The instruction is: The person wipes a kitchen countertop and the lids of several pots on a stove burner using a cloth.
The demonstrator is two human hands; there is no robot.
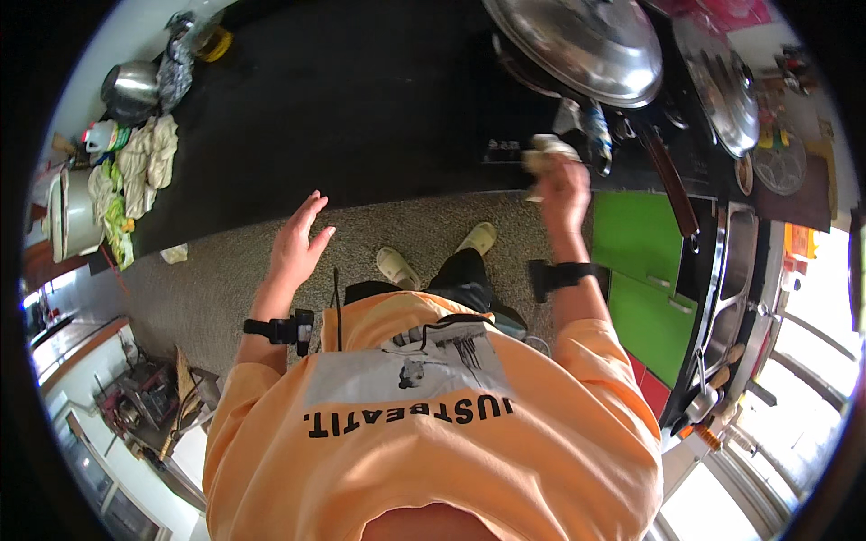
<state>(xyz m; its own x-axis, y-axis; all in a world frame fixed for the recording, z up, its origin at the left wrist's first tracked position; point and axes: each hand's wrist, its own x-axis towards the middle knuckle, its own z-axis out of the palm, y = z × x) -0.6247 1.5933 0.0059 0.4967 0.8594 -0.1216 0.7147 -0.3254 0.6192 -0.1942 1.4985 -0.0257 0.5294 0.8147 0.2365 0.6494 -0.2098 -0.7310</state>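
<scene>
My right hand [567, 186] grips a crumpled, pale cloth [551, 150], slightly blurred, over the front edge of the black countertop [352, 115]. Just beyond it lie a blue-and-white patterned handle [598, 132] and a silvery piece [568, 116] that I cannot make out fully. Above these sits a wide pan under a domed steel lid [595, 54]. My left hand [298, 240] hangs in front of the counter's edge, fingers apart, holding nothing and touching nothing.
A long brown pan handle [670, 179] juts past the counter's front edge over green cabinet doors [639, 237]. At far left are crumpled cloths [145, 159], a steel pot [132, 91] and a white pot [80, 209]. A sink [734, 270] lies to the right.
</scene>
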